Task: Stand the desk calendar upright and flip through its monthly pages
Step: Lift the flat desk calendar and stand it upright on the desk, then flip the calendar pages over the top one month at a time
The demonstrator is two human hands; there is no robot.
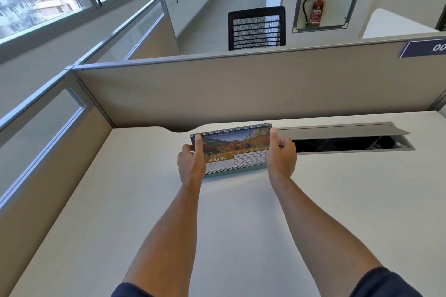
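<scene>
head view: left hand (191,164) and right hand (281,155) grasp the desk calendar (235,149), seemingly upright on the desk (241,212).

The person's arms are bare from wrist to above the elbow. Dark navy short sleeves show at the frame's 7 and 5 o'clock edges. The left hand (191,164) and right hand (281,157) wear no rings, watch or gloves.

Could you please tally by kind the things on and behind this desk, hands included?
Desk calendar, held at both ends, January showing: 1
Hands, left hand and right hand: 2
Cable tray flap, open: 1
Office chair beyond the partition: 1
Fire extinguisher: 1
Total: 6
</scene>
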